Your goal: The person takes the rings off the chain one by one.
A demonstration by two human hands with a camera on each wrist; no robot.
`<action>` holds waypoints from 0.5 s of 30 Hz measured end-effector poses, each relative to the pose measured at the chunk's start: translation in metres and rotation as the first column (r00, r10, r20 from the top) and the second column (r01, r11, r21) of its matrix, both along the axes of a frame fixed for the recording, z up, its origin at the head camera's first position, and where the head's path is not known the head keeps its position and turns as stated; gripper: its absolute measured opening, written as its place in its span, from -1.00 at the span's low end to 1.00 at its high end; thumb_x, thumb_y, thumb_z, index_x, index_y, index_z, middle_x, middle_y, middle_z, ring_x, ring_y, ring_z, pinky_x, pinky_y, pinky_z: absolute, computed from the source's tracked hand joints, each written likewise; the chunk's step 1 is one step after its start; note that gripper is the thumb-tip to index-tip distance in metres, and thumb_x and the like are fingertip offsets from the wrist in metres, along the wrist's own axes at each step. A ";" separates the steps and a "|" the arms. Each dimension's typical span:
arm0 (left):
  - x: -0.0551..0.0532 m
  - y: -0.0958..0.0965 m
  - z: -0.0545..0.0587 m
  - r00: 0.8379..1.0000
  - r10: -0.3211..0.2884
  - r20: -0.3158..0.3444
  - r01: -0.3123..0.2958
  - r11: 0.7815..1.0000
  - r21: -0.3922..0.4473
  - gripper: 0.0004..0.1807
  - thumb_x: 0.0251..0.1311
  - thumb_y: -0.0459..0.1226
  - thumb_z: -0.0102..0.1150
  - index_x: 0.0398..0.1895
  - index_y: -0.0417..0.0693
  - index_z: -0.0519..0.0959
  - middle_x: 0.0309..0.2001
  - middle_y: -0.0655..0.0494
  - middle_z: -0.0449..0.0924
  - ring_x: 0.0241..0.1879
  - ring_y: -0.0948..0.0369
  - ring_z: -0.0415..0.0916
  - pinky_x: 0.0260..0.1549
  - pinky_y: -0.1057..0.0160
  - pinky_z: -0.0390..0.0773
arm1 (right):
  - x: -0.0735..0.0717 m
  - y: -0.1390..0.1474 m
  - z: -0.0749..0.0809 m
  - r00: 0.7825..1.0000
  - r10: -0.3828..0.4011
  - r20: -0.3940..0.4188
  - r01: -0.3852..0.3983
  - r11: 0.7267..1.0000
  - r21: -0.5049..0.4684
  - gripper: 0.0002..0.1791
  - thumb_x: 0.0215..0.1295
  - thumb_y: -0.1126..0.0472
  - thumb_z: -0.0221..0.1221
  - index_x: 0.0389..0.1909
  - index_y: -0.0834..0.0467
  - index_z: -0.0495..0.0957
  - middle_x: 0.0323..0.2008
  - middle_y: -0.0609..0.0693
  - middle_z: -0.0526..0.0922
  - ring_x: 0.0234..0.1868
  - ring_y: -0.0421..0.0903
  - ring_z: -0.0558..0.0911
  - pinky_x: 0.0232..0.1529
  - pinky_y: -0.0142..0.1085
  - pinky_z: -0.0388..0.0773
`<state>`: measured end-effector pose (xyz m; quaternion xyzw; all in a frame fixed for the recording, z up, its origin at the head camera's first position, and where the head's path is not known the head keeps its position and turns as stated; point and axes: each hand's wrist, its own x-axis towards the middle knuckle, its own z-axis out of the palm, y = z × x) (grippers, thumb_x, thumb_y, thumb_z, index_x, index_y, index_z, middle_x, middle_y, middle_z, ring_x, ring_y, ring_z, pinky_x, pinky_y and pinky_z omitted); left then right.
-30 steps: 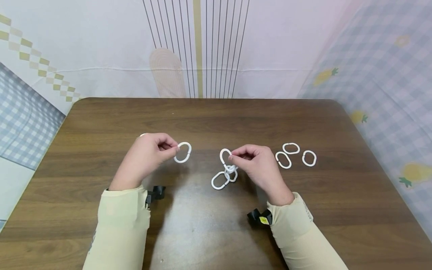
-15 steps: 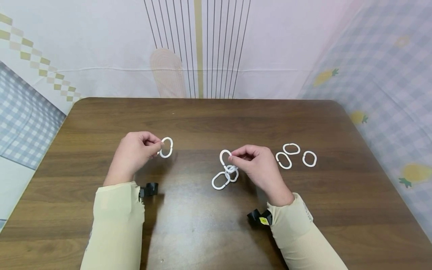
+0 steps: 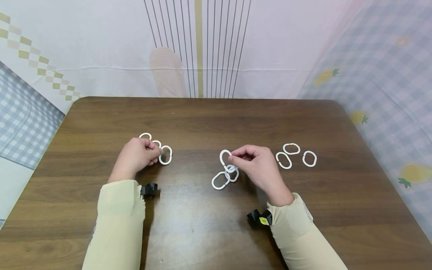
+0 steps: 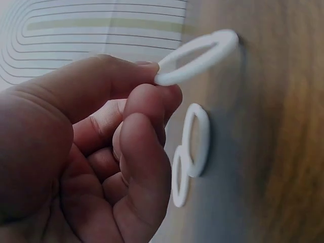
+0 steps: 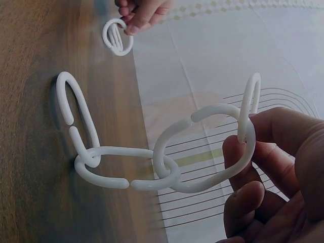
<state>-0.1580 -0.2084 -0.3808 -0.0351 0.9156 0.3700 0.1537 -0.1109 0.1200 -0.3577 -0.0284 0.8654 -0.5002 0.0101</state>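
My left hand (image 3: 136, 154) pinches a white oval split link (image 4: 195, 70) by one end, between thumb and index finger. The link's far end is close to the tabletop; I cannot tell whether it touches. Just beyond that hand, two similar links (image 4: 203, 147) lie on the table, one against the other, partly hidden by the hand in the head view. My right hand (image 3: 259, 165) grips the end of a short chain of several joined white links (image 5: 211, 183) between thumb and fingers. The chain's other end (image 3: 218, 188) hangs down to the table.
Three loose white links (image 3: 291, 153) lie on the wooden table (image 3: 209, 123) to the right of my right hand, two of them touching or nearly so. Patterned cloth (image 3: 276, 45) hangs behind the table's back edge and along the sides.
My left hand has carried its link leftward, then lowered it towards the table beside the two lying links, which now show more. The right hand and its chain have stayed in place.
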 end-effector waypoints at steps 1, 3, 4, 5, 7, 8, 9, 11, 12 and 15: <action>0.000 0.000 -0.001 1.000 0.000 0.003 0.000 1.000 -0.009 -0.83 0.27 -0.22 0.20 -0.36 -0.15 0.65 -0.59 0.23 0.57 -0.52 0.28 0.53 -0.39 0.25 0.46 | 0.000 0.000 0.000 1.000 0.000 0.000 0.000 1.000 -0.001 -0.94 0.14 0.21 0.42 -0.37 0.09 0.77 -0.46 -0.09 0.72 -0.44 -0.13 0.58 -0.43 -0.38 0.48; 0.000 -0.002 -0.003 1.000 0.004 0.005 -0.003 1.000 -0.022 -0.84 0.25 -0.24 0.18 -0.39 -0.14 0.65 -0.60 0.24 0.57 -0.53 0.28 0.53 -0.40 0.24 0.45 | 0.000 0.000 0.000 1.000 -0.002 0.000 0.002 1.000 -0.003 -0.94 0.14 0.21 0.42 -0.37 0.10 0.77 -0.46 -0.09 0.72 -0.44 -0.13 0.58 -0.43 -0.38 0.48; 0.000 -0.002 -0.004 1.000 0.005 0.005 -0.005 1.000 -0.026 -0.84 0.24 -0.24 0.17 -0.41 -0.13 0.64 -0.60 0.24 0.57 -0.53 0.28 0.52 -0.41 0.24 0.44 | 0.000 0.000 0.000 1.000 -0.002 -0.001 0.002 1.000 -0.004 -0.94 0.14 0.21 0.42 -0.37 0.10 0.77 -0.46 -0.09 0.72 -0.44 -0.13 0.58 -0.43 -0.38 0.48; 0.000 -0.003 -0.005 1.000 0.008 0.002 -0.008 0.999 -0.031 -0.84 0.23 -0.25 0.16 -0.42 -0.12 0.64 -0.61 0.25 0.56 -0.54 0.28 0.52 -0.42 0.23 0.43 | 0.000 0.000 0.000 1.000 -0.002 -0.002 0.002 1.000 -0.004 -0.94 0.14 0.21 0.42 -0.37 0.10 0.77 -0.46 -0.09 0.72 -0.44 -0.13 0.57 -0.43 -0.38 0.48; 0.001 -0.004 -0.007 1.000 0.018 -0.003 -0.019 0.999 -0.034 -0.85 0.22 -0.26 0.15 -0.44 -0.11 0.64 -0.62 0.26 0.56 -0.55 0.29 0.52 -0.43 0.23 0.42 | 0.000 0.000 0.000 1.000 0.000 -0.005 0.000 1.000 -0.005 -0.94 0.14 0.22 0.42 -0.37 0.10 0.77 -0.46 -0.09 0.72 -0.45 -0.13 0.57 -0.43 -0.38 0.47; 0.000 -0.005 -0.007 1.000 0.024 -0.009 -0.025 0.999 -0.034 -0.84 0.21 -0.26 0.14 -0.45 -0.11 0.64 -0.63 0.26 0.56 -0.56 0.29 0.51 -0.43 0.23 0.42 | 0.000 0.000 0.000 1.000 0.001 -0.007 -0.001 1.000 -0.005 -0.94 0.14 0.22 0.42 -0.37 0.11 0.77 -0.46 -0.09 0.72 -0.45 -0.13 0.57 -0.43 -0.38 0.47; 0.001 -0.005 -0.008 0.999 0.030 -0.013 -0.030 0.999 -0.034 -0.84 0.22 -0.25 0.14 -0.45 -0.11 0.64 -0.63 0.26 0.56 -0.56 0.29 0.51 -0.43 0.23 0.42 | 0.000 0.000 0.000 1.000 0.001 -0.011 -0.001 1.000 -0.004 -0.94 0.14 0.22 0.42 -0.37 0.10 0.77 -0.46 -0.09 0.72 -0.45 -0.13 0.56 -0.44 -0.38 0.47; 0.000 -0.006 -0.008 0.999 0.041 -0.026 -0.042 0.999 -0.032 -0.84 0.22 -0.25 0.14 -0.45 -0.11 0.65 -0.64 0.27 0.56 -0.57 0.30 0.51 -0.43 0.23 0.42 | 0.000 0.000 0.000 1.000 0.002 -0.014 -0.002 1.000 -0.003 -0.94 0.15 0.22 0.42 -0.36 0.10 0.77 -0.47 -0.09 0.71 -0.45 -0.13 0.56 -0.44 -0.38 0.46; 0.000 -0.006 -0.007 0.998 0.046 -0.032 -0.047 0.998 -0.032 -0.83 0.22 -0.25 0.14 -0.44 -0.11 0.65 -0.64 0.27 0.56 -0.57 0.30 0.51 -0.42 0.24 0.42 | 0.000 0.000 0.000 1.000 0.002 -0.016 -0.002 1.000 -0.002 -0.94 0.15 0.22 0.41 -0.36 0.10 0.77 -0.46 -0.09 0.71 -0.45 -0.13 0.56 -0.44 -0.38 0.46; 0.000 -0.006 -0.006 0.998 0.050 -0.044 -0.052 0.998 -0.028 -0.82 0.23 -0.22 0.15 -0.42 -0.11 0.64 -0.63 0.27 0.56 -0.58 0.31 0.51 -0.41 0.24 0.43 | 0.000 0.000 0.000 1.000 0.001 -0.017 -0.001 1.000 -0.001 -0.94 0.15 0.22 0.41 -0.36 0.10 0.77 -0.46 -0.09 0.71 -0.45 -0.13 0.55 -0.44 -0.38 0.46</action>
